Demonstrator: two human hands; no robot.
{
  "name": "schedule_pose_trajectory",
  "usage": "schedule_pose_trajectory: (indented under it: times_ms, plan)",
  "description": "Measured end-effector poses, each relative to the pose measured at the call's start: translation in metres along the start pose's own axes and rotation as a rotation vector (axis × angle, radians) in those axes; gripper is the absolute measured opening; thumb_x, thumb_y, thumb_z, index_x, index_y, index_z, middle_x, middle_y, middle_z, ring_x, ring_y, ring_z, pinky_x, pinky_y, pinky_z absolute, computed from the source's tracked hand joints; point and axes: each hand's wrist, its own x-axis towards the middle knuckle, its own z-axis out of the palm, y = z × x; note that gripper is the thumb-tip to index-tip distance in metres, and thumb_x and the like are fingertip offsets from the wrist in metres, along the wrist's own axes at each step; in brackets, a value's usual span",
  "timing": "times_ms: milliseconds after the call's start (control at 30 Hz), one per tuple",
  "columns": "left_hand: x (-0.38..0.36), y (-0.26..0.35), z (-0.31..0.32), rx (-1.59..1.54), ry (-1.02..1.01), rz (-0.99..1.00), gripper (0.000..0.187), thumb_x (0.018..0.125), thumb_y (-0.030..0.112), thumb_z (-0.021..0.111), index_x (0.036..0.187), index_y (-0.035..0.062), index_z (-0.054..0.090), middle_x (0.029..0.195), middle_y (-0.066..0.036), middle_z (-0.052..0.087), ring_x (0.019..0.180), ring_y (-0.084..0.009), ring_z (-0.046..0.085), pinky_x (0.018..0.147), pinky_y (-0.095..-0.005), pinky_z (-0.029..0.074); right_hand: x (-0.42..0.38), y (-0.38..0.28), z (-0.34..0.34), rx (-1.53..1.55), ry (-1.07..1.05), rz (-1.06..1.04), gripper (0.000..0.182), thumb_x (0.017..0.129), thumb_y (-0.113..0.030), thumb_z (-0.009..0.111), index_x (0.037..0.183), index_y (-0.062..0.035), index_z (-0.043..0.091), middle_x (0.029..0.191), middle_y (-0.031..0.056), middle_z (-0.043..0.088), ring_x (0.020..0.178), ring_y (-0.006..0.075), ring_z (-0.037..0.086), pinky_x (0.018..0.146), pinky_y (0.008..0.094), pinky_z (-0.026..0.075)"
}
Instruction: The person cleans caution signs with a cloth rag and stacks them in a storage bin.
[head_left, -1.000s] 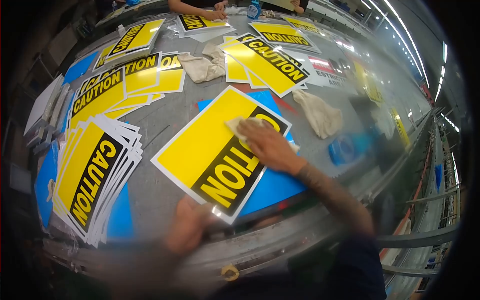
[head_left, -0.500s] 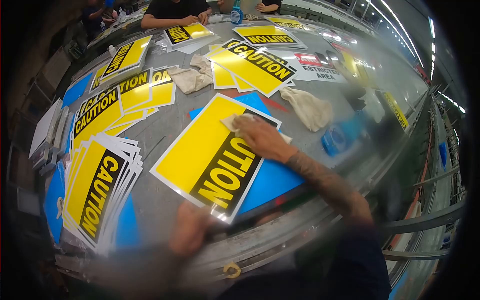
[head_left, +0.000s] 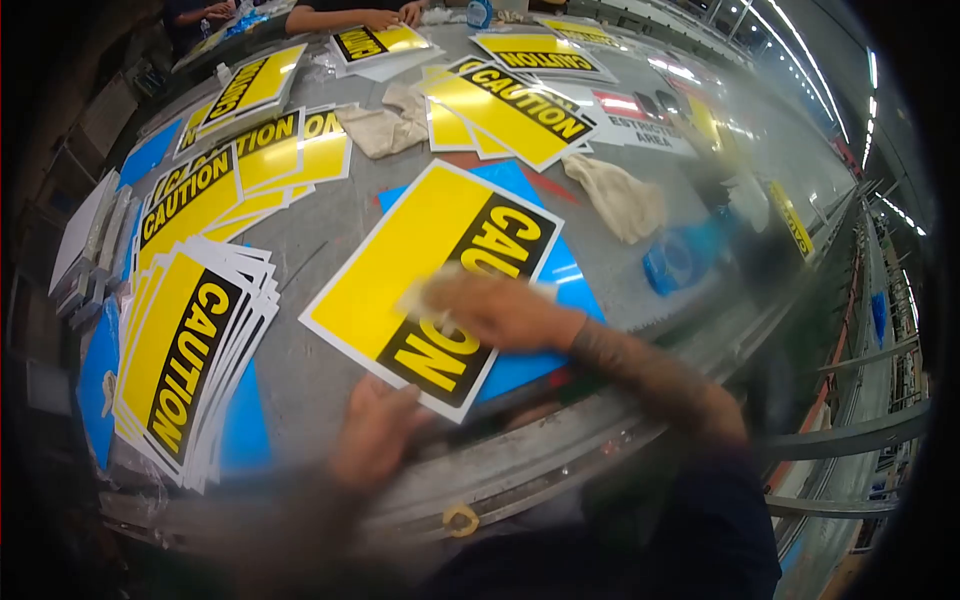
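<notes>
A yellow and black CAUTION sign [head_left: 385, 255] lies tilted on a blue sheet [head_left: 560, 290] in front of me. My right hand [head_left: 495, 308] is closed over a pale cloth [head_left: 416, 300] and presses it on the sign, over the middle letters. My left hand [head_left: 378, 425], slightly blurred, grips the sign's near edge with the thumb at the border. Close to my left hand is a fanned stack of CAUTION signs [head_left: 195, 350].
More CAUTION signs [head_left: 505, 105] cover the table's far side. Rags [head_left: 385, 125] lie among them, another rag [head_left: 615, 195] at right. A blurred blue bottle [head_left: 680, 255] is at the right. A co-worker's hands [head_left: 395, 18] rest at the far edge. A metal rail [head_left: 850, 435] runs at right.
My right hand has slid the cloth down and left across the sign, uncovering the first letters of CAUTION. My left hand stays at the near edge.
</notes>
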Motion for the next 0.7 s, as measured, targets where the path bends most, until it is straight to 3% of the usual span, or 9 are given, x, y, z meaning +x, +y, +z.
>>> schedule_pose_trajectory:
  times_ms: [33, 100, 233, 300, 333, 400, 500, 567, 700]
  plan:
    - [-0.004, 0.003, 0.004, 0.006, 0.005, 0.000, 0.040, 0.104, -0.004, 0.056, 0.142, -0.0044, 0.046, 0.143, -0.019, 0.063, 0.130, -0.0287, 0.067, 0.107, -0.0436, 0.060, -0.003, 0.034, -0.012, -0.183, 0.115, -0.016, 0.040, 0.106, -0.018, 0.055, 0.145, -0.0068, 0.062, 0.148, 0.0157, 0.064, 0.141, 0.0323, 0.057, 0.125, 0.0470, 0.037]
    - [-0.005, 0.005, 0.006, -0.017, -0.024, 0.014, 0.039, 0.105, -0.003, 0.055, 0.143, -0.0039, 0.045, 0.143, -0.020, 0.063, 0.131, -0.0293, 0.067, 0.106, -0.0434, 0.060, -0.020, 0.078, -0.044, -0.304, 0.208, 0.217, 0.042, 0.111, -0.022, 0.049, 0.149, -0.0075, 0.059, 0.155, 0.0170, 0.058, 0.149, 0.0314, 0.049, 0.128, 0.0467, 0.033]
    - [-0.005, 0.001, 0.006, 0.006, 0.029, -0.017, 0.040, 0.105, -0.003, 0.056, 0.143, -0.0039, 0.045, 0.142, -0.020, 0.063, 0.131, -0.0293, 0.067, 0.105, -0.0430, 0.061, -0.035, 0.060, -0.030, -0.393, 0.230, 0.351, 0.047, 0.112, -0.021, 0.046, 0.154, -0.0028, 0.052, 0.163, 0.0182, 0.048, 0.155, 0.0356, 0.040, 0.132, 0.0459, 0.025]
    - [-0.004, 0.000, 0.004, -0.007, 0.036, -0.028, 0.040, 0.104, -0.003, 0.056, 0.143, -0.0042, 0.045, 0.142, -0.020, 0.064, 0.130, -0.0294, 0.067, 0.105, -0.0430, 0.061, -0.037, 0.003, -0.006, -0.214, 0.141, 0.167, 0.044, 0.105, -0.014, 0.055, 0.146, 0.0013, 0.056, 0.156, 0.0222, 0.055, 0.147, 0.0407, 0.048, 0.128, 0.0511, 0.031]
    - [-0.003, 0.000, 0.005, -0.010, 0.036, -0.033, 0.041, 0.104, -0.003, 0.056, 0.143, -0.0043, 0.044, 0.142, -0.020, 0.064, 0.130, -0.0294, 0.067, 0.105, -0.0431, 0.061, -0.038, -0.024, 0.008, -0.248, 0.127, 0.036, 0.044, 0.105, -0.015, 0.055, 0.146, 0.0000, 0.056, 0.150, 0.0236, 0.058, 0.142, 0.0417, 0.053, 0.125, 0.0528, 0.034]
    - [-0.004, 0.002, 0.008, -0.009, 0.022, -0.027, 0.040, 0.104, -0.003, 0.056, 0.143, -0.0046, 0.045, 0.142, -0.020, 0.064, 0.129, -0.0295, 0.068, 0.106, -0.0438, 0.061, -0.040, -0.043, 0.007, -0.231, 0.040, -0.016, 0.043, 0.106, -0.014, 0.054, 0.147, -0.0006, 0.055, 0.147, 0.0252, 0.059, 0.139, 0.0428, 0.054, 0.123, 0.0537, 0.036]
    - [-0.005, 0.000, 0.007, 0.007, 0.025, -0.035, 0.039, 0.104, -0.003, 0.055, 0.142, -0.0044, 0.045, 0.141, -0.020, 0.064, 0.128, -0.0294, 0.068, 0.106, -0.0440, 0.061, -0.042, 0.024, -0.018, -0.283, 0.261, 0.294, 0.042, 0.108, -0.015, 0.050, 0.147, -0.0008, 0.053, 0.152, 0.0251, 0.055, 0.143, 0.0417, 0.052, 0.126, 0.0515, 0.033]
    - [-0.006, 0.000, 0.009, 0.015, 0.022, -0.028, 0.039, 0.105, -0.003, 0.055, 0.143, -0.0043, 0.045, 0.141, -0.020, 0.064, 0.128, -0.0295, 0.068, 0.107, -0.0442, 0.060, -0.045, 0.079, -0.031, -0.496, 0.350, 0.377, 0.045, 0.108, -0.017, 0.050, 0.151, -0.0028, 0.054, 0.156, 0.0223, 0.054, 0.145, 0.0412, 0.049, 0.126, 0.0510, 0.033]
    - [-0.003, -0.003, 0.005, 0.015, 0.012, -0.023, 0.043, 0.105, -0.003, 0.054, 0.146, -0.0027, 0.042, 0.144, -0.020, 0.061, 0.133, -0.0307, 0.064, 0.110, -0.0457, 0.058, -0.028, 0.078, -0.024, -0.634, 0.279, 0.510, 0.050, 0.110, -0.023, 0.048, 0.157, -0.0059, 0.049, 0.165, 0.0176, 0.046, 0.156, 0.0367, 0.037, 0.129, 0.0507, 0.026]
